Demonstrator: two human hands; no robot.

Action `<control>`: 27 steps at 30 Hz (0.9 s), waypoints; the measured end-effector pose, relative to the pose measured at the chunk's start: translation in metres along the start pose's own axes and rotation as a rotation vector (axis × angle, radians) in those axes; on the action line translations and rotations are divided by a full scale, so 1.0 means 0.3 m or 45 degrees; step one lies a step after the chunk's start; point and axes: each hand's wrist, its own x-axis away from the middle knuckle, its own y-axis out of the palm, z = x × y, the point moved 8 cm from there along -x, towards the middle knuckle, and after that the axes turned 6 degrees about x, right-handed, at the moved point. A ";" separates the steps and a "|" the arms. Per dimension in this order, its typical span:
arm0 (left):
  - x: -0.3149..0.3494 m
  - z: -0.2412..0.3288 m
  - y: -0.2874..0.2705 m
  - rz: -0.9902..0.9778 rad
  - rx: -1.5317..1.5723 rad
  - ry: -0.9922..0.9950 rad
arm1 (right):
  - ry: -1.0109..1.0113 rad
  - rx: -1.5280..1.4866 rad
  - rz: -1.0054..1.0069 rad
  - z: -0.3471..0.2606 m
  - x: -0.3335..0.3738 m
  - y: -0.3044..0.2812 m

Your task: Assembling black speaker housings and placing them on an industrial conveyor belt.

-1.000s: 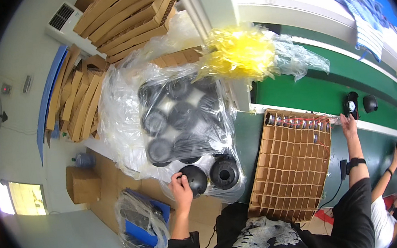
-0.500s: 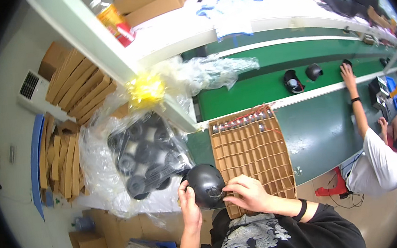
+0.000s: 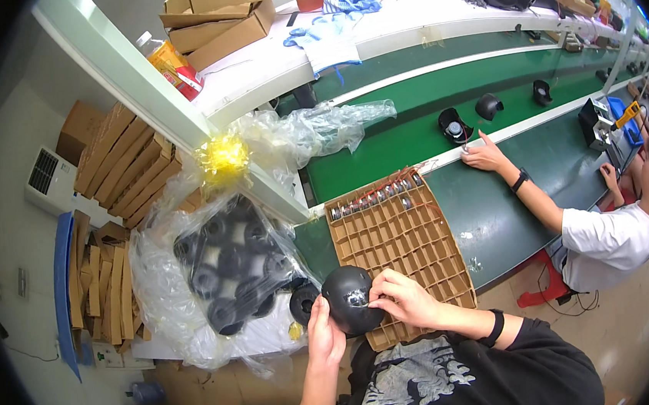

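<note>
In front of my body is a glossy black dome-shaped shell [image 3: 345, 284], held from its left side by my left hand [image 3: 327, 336]. My right hand [image 3: 404, 300] is at the shell's right side, thumb and fingers pinched together at a small pale mark or piece on its surface; what they grip is too small to make out. Just left of the shell lies a black ring-like part [image 3: 303, 304]. Beyond my right hand is a cardboard divider tray [image 3: 401, 243], its far row filled with small silvery round parts [image 3: 374, 198] with red wires.
Plastic-wrapped black round parts [image 3: 229, 261] sit at left, by a white post [image 3: 169, 100]. A green conveyor belt [image 3: 381, 147] carries several black shells. A co-worker's hand [image 3: 486, 153] rests at the belt's near edge. Stacked cardboard [image 3: 124, 166] stands far left.
The co-worker's hand has moved left along the belt, from the farthest black shell to the nearest one. My hands still hold the dome shell, now turned slightly. The view has shifted.
</note>
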 end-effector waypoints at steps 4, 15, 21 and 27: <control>-0.020 -0.014 -0.004 -0.070 0.054 -0.091 | 0.052 -0.094 -0.009 0.004 -0.001 -0.009; -0.049 -0.023 0.011 -0.160 0.054 -0.146 | 0.142 0.181 -0.086 0.036 -0.014 0.044; -0.053 -0.026 0.000 -0.137 0.059 -0.147 | 0.252 -0.015 -0.032 0.063 -0.014 0.023; -0.060 -0.026 -0.011 -0.164 0.048 -0.155 | 0.091 -0.041 -0.027 0.037 -0.042 -0.019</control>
